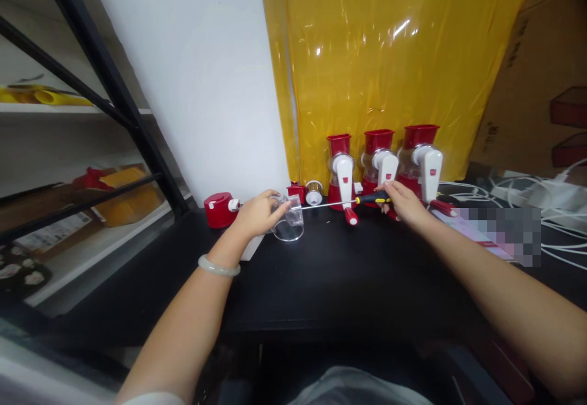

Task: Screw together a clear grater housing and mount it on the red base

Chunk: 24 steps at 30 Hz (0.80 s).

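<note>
My left hand (262, 214) is wrapped round a clear plastic housing (293, 215) that lies on its side on the black table. Fingers of my right hand (400, 202) close round the black and yellow handle of a screwdriver (373, 197). Its long shaft points left, and the tip reaches the clear housing; whether it touches a screw is too small to tell. Left of my left hand sits a red base (219, 210) with a white knob. Behind the shaft stand a small red part (296, 192) and a grater drum (314, 193) with a white end.
Three red and white rotary graters (340, 175) stand in a row at the back, before a yellow-wrapped panel (380, 56). White cables (518, 191) and a printed sheet (481, 237) lie at the right. A black-framed shelf (123, 105) rises at the left.
</note>
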Tool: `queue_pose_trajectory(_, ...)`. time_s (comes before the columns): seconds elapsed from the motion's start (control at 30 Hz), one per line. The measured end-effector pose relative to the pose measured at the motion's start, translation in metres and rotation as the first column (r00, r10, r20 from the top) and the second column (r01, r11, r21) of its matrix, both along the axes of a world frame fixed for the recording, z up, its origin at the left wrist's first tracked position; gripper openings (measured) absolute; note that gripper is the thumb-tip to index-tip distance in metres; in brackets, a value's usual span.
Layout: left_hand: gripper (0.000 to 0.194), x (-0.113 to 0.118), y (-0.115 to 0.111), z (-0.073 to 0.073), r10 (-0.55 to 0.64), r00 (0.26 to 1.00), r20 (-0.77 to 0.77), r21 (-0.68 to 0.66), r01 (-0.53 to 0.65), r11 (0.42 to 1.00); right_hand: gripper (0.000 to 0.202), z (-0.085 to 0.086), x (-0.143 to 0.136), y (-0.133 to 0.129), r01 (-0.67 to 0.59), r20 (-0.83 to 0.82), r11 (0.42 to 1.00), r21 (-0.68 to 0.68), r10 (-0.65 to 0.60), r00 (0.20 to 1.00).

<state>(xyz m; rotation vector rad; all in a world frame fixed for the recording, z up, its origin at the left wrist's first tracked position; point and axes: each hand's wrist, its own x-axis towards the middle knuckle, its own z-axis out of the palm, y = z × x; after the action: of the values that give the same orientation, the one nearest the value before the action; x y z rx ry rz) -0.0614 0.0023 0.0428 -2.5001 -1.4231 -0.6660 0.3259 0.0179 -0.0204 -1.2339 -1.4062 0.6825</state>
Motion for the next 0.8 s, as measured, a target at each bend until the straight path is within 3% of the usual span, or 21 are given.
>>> queue_pose_trajectory(0.23,0.063,0.002,-0.002,0.001,0.012,1.000,-0.003,-0.008,-0.012,1.000,0.019,0.003,-0.001,0.005,-0.032,-0.144,0.992,0.123,0.050,0.988)
queue_pose_trajectory(0.43,0.062,0.001,0.000,-0.001,0.022,1.000,-0.007,-0.006,-0.022,1.000,0.021,0.000,0.001,0.005,-0.017,-0.132,0.997,0.080,0.028,0.991)
queue_pose_trajectory(0.67,0.064,0.001,0.001,-0.002,0.003,1.000,-0.001,0.001,-0.003,1.000,0.047,0.000,0.003,-0.002,-0.016,0.006,1.000,0.027,0.016,1.000)
queue_pose_trajectory(0.8,0.065,0.001,0.001,-0.001,0.008,1.000,-0.003,0.008,-0.008,1.000,0.042,0.005,-0.002,-0.004,0.001,0.017,0.999,0.037,-0.001,1.000)
